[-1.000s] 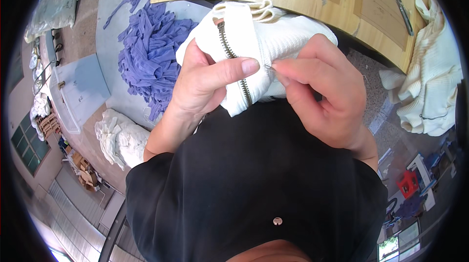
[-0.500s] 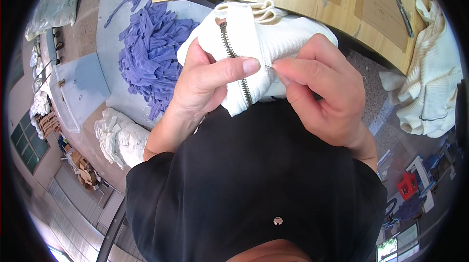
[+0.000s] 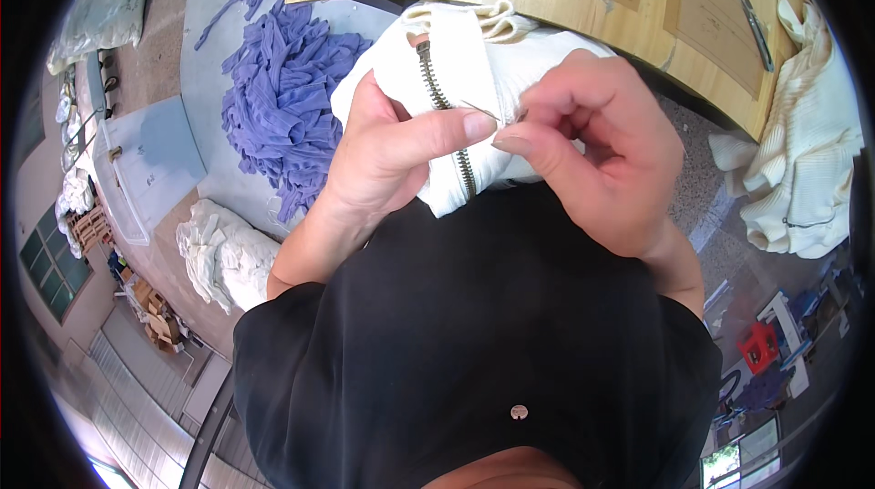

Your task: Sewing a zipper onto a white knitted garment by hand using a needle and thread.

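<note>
Both hands unmoved since before: left hand [image 3: 392,156] clenched around white zippered garment [image 3: 474,61], right hand [image 3: 583,143] pinching needle [image 3: 480,110] just beside zipper [image 3: 445,104].

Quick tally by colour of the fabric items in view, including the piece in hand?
White or cream: 3 – zippered garment in both hands, knit garment on the table's right end, bundle on the floor
Purple: 1 – pile on the floor
Pale green: 1 – heap, top left
Total: 5

Single head-worn fisheye view, looking steeply down, close over the hands, edges curved
</note>
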### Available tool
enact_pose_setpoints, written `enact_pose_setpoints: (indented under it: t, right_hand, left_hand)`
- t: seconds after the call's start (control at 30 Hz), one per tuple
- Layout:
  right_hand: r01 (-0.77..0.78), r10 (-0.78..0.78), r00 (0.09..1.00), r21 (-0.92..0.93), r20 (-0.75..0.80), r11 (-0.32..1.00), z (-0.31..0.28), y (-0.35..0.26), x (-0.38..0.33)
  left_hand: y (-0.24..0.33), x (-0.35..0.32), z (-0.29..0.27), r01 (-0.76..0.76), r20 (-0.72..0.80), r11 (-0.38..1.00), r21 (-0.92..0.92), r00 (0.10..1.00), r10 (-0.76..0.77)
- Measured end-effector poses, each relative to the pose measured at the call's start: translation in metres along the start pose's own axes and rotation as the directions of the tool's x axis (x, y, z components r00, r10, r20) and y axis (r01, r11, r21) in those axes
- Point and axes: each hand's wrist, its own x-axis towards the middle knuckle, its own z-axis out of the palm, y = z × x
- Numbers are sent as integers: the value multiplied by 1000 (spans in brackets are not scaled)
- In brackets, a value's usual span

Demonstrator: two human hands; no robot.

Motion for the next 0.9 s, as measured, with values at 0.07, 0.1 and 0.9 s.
enact_pose_setpoints:
  t: [0.07,0.1,0.9]
  right_hand:
    - [208,-214,977,-236,-2,949,-2,-3,6]
    - [207,-214,977,-235,-3,950,-1,0,8]
    - [245,-230,969,-449,90,859,-11,-6,-3]
  left_hand:
    - [-1,0,2,-28,3,1000,3,1000,28]
    - [-1,1,3,-54,6,999,6,999,54]
    - [0,1,4,-10,-30,999,-51,1000,9]
